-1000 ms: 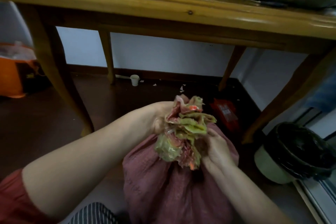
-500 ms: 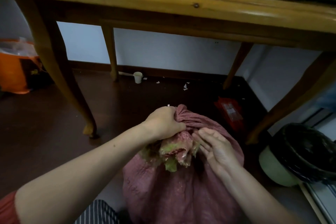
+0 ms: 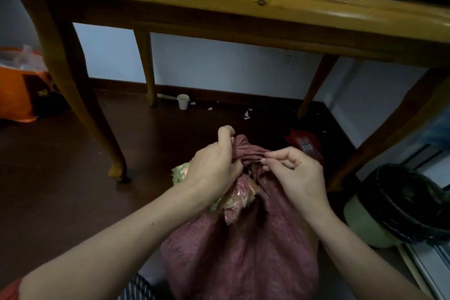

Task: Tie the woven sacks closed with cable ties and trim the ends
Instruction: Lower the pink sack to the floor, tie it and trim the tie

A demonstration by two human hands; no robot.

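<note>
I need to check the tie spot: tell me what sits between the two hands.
In the head view, the bunched neck of the red sack lies between the left hand and the right hand.

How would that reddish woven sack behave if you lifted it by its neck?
Probably floppy: the woven sack folds into tight pleats where the left hand grips its neck and the right hand pinches it. Likely fairly heavy, since its body bulges full. The shiny crinkled liner at the mouth might be slippery.
</note>
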